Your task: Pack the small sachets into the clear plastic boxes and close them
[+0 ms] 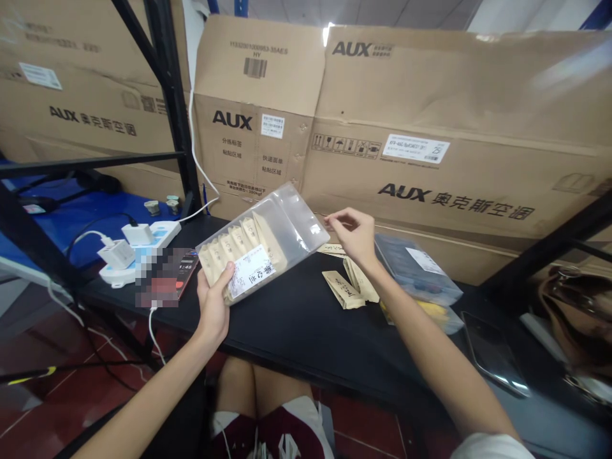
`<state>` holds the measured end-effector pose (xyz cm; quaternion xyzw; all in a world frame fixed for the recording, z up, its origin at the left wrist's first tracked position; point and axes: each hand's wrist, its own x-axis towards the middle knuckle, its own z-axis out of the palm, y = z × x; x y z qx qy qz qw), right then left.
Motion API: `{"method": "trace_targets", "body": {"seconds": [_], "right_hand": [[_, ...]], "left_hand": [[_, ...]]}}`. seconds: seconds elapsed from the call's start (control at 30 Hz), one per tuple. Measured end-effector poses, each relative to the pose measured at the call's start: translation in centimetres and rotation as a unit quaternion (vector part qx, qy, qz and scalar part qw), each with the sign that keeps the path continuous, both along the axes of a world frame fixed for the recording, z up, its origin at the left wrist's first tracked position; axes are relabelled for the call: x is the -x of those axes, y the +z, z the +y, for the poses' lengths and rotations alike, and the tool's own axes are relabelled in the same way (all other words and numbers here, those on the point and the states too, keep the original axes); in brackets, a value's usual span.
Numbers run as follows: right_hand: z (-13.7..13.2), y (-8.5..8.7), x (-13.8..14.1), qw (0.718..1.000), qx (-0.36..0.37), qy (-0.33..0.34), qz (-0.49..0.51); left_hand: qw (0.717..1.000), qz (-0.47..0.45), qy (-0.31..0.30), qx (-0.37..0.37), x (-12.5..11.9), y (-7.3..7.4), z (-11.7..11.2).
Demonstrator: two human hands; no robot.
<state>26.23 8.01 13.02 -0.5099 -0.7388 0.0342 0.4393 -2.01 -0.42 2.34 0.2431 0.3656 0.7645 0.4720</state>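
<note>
My left hand [213, 302] grips the lower end of a clear zip pouch [268, 239] filled with several tan sachets and bearing a white label. The pouch is tilted up over the black table [296, 325]. My right hand [352, 234] hovers just right of the pouch's open top, fingers curled in a pinch; what they hold, if anything, I cannot make out. Loose tan sachets [351, 288] lie on the table below my right wrist.
A grey bag with a white label [415, 268] lies right of the sachets, a dark phone [495, 354] beyond it. A power strip with chargers [134, 245] and a dark device [165, 274] sit left. AUX cardboard boxes [430, 127] stand behind. Black rack posts [167, 95] frame the table.
</note>
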Motion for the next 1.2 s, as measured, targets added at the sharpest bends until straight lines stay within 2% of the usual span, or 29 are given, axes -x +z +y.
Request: {"method": "trace_targets", "body": {"seconds": [0.03, 0.1, 0.23, 0.3, 0.37, 0.47, 0.63, 0.77, 0.9, 0.97, 1.07, 1.13, 1.2], "right_hand": [[0.7, -0.7, -0.4, 0.994, 0.043, -0.046, -0.09], [1.8, -2.2, -1.3, 0.96, 0.136, -0.095, -0.226], [2.6, -5.1, -2.6, 0.904, 0.264, -0.139, -0.307], [2.6, -5.9, -2.6, 0.887, 0.295, -0.131, -0.332], [2.5, -6.3, -2.2, 0.887, 0.293, -0.097, -0.345], [2.4, -6.3, -1.6, 0.901, 0.266, -0.055, -0.339], [2.8, -6.3, -2.1, 0.934, 0.245, -0.021, -0.259], [3.2, -4.7, -3.0, 0.97, 0.199, 0.059, -0.129], [2.8, -1.3, -3.5, 0.985, 0.134, 0.106, 0.031], [2.1, 0.7, -3.7, 0.972, 0.108, 0.143, 0.153], [0.5, 3.2, -3.8, 0.927, 0.059, 0.204, 0.31], [-0.6, 4.2, -3.4, 0.913, 0.033, 0.218, 0.342], [-1.4, 4.7, -2.7, 0.912, 0.021, 0.218, 0.347]], "left_hand": [[1.0, 0.001, 0.001, 0.001, 0.0, 0.0, 0.0], [1.0, 0.002, -0.001, 0.005, -0.1, 0.0, 0.0], [1.0, -0.002, -0.008, 0.009, -0.1, 0.1, -0.1], [1.0, -0.002, -0.012, 0.015, -0.1, 0.1, -0.1], [1.0, -0.002, -0.014, 0.02, -0.1, 0.1, -0.1], [1.0, -0.001, -0.012, 0.021, -0.1, 0.0, 0.0], [1.0, 0.006, -0.013, 0.019, -0.1, 0.0, 0.0], [0.999, 0.001, -0.02, 0.025, -0.1, 0.0, -0.1], [0.999, 0.006, -0.021, 0.023, 0.0, -0.1, -0.1], [1.0, 0.005, -0.02, 0.021, 0.0, -0.1, 0.0], [1.0, 0.003, -0.019, 0.018, 0.0, -0.2, 0.0], [1.0, 0.003, -0.017, 0.019, 0.0, -0.1, 0.0], [1.0, 0.001, -0.019, 0.022, 0.0, 0.0, -0.1]]}}
